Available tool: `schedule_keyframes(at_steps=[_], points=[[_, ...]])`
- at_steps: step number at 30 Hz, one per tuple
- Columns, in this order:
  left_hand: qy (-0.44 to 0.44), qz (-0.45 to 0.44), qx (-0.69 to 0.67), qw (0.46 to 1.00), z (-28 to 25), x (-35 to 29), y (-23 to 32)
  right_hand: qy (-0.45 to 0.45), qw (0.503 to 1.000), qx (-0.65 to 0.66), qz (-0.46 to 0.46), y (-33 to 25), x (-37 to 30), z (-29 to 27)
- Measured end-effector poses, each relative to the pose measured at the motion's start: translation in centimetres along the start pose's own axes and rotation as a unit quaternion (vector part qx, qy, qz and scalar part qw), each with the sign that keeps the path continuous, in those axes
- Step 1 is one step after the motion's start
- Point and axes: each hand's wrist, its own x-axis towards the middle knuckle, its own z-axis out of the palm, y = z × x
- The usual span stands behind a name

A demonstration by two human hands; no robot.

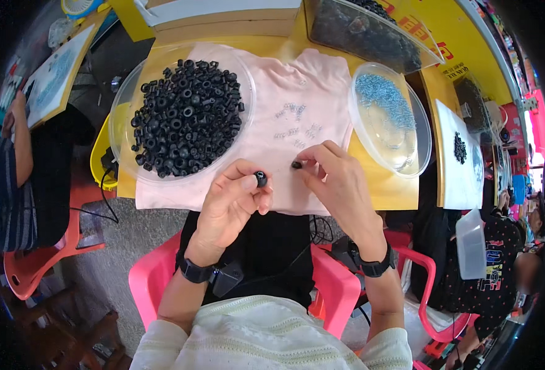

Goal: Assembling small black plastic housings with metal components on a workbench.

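Note:
Between the thumb and fingers of my left hand (232, 194) is a round black plastic part (261, 179) with an opening facing up. My right hand (337, 176) pinches a smaller black piece (296, 164) at its fingertips, just above the pink cloth (272, 80). The two pieces are apart. Several small silvery pieces that look like springs (294, 111) lie loose on the cloth, beyond my hands. To the left, a wide clear tub (116, 129) holds a heap of black plastic parts (189, 117). A clear oval lid or tray (425, 145) on the right holds many bluish metal springs (386, 98).
A clear bin (371, 37) of dark parts stands at the far right, beside a cardboard box (223, 18). Other people work at side tables; a striped sleeve (7, 179) shows at left. Pink chair arms (152, 277) flank me.

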Motion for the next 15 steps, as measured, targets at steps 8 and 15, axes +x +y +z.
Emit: schedule_keyframes(at_steps=[8,15], points=[[0.039,0.006,0.107,0.994,0.5,-0.5,0.0,-0.006,0.997,-0.033,-0.066,0.2,-0.7,0.2],[0.067,0.028,0.125,0.989,0.1,-1.0,-0.9,-0.007,0.972,-0.196,-0.129,0.5,-1.3,2.1]])
